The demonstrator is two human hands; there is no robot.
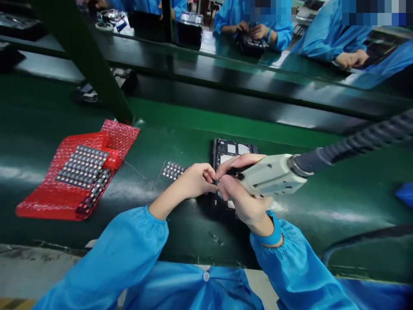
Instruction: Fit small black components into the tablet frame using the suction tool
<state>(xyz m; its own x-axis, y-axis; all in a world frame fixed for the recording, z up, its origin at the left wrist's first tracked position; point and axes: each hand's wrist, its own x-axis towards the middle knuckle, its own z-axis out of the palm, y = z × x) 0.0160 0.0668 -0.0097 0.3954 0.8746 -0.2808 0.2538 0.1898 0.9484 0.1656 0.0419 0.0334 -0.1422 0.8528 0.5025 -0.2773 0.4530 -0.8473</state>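
Observation:
My right hand point(243, 200) grips a cream electric screwdriver point(272, 175), its black tip pointing down at a black device frame point(234, 150) that lies on the belt. The frame is partly hidden under both hands. My left hand point(193, 183) is just left of the screwdriver's tip, its thumb and fingertips pinched together over the frame's edge. Anything between them is too small to tell. A small sheet of dark square parts point(173, 170) lies just beyond my left hand.
A red bubble bag point(64, 198) holds sheets of dark square parts point(82, 165) on the green belt point(351, 193) at left. A ribbed black hose point(355, 144) runs from the screwdriver to the right. A green post point(87, 56) rises at upper left. Co-workers in blue smocks handle devices across the line.

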